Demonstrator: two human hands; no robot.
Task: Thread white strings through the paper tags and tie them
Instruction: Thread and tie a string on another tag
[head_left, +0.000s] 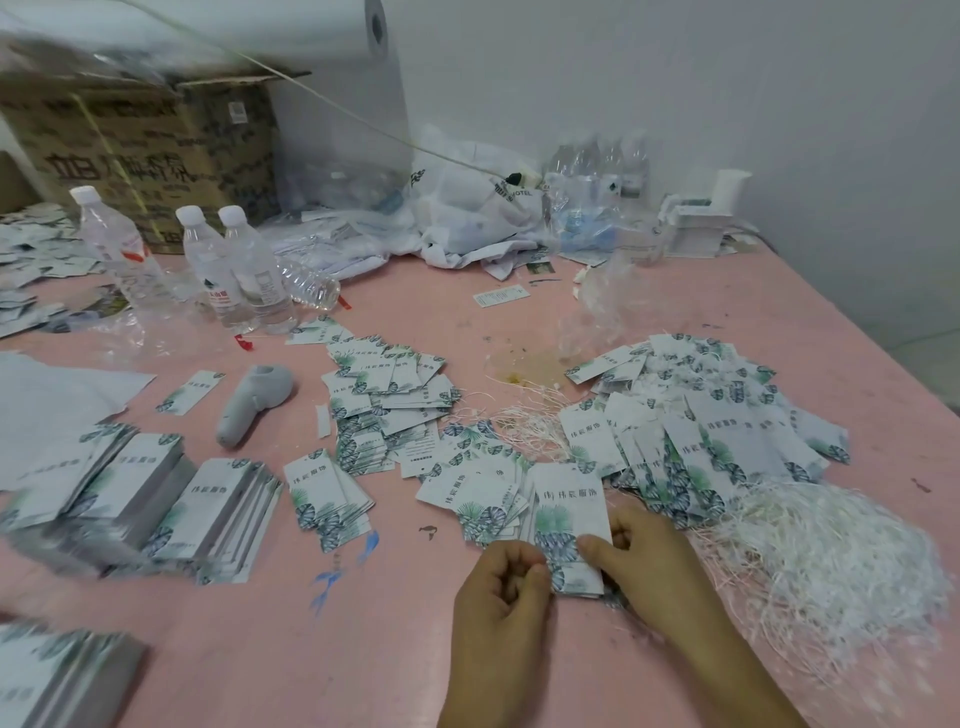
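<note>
Tags (570, 525) in both hands (571, 569) (strings (841, 561) heaped right).

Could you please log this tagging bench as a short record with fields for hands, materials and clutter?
surface: pink table
left hand: fingers curled on the lower edge of the held tags
right hand: thumb on the held tags, fingers behind them
string supply: white strings heaped right of the hands
tag supply: neat stacks at left, loose pile at centre
clutter: water bottles, cardboard box, grey handheld device
</note>
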